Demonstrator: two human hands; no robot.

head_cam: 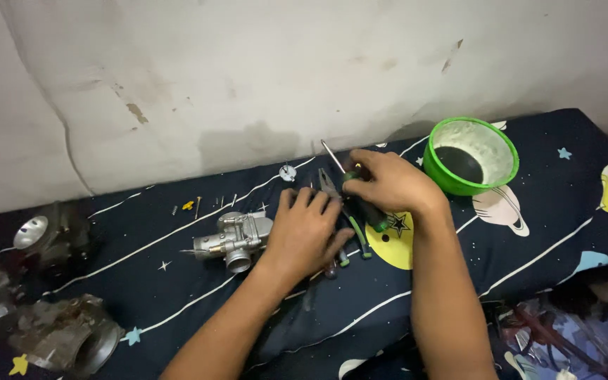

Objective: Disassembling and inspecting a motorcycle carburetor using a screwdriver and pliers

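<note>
My right hand (388,184) grips a screwdriver (333,157) with a black and green handle, its metal shaft pointing up-left toward the wall. My left hand (307,229) lies flat, palm down, on the dark blue space-print cloth (177,295), over some tools. Pliers (350,225) with green and black handles lie between the two hands, partly under the left fingers. A silver carburetor (233,241) rests just left of my left hand, close to the thumb side.
A green bowl (504,165) with dark liquid stands at the back right. Small screws, springs and a yellow part (190,205) lie near the wall, with a small round metal piece (288,172). Two dirty carburetor bodies (65,338) (47,236) sit at left.
</note>
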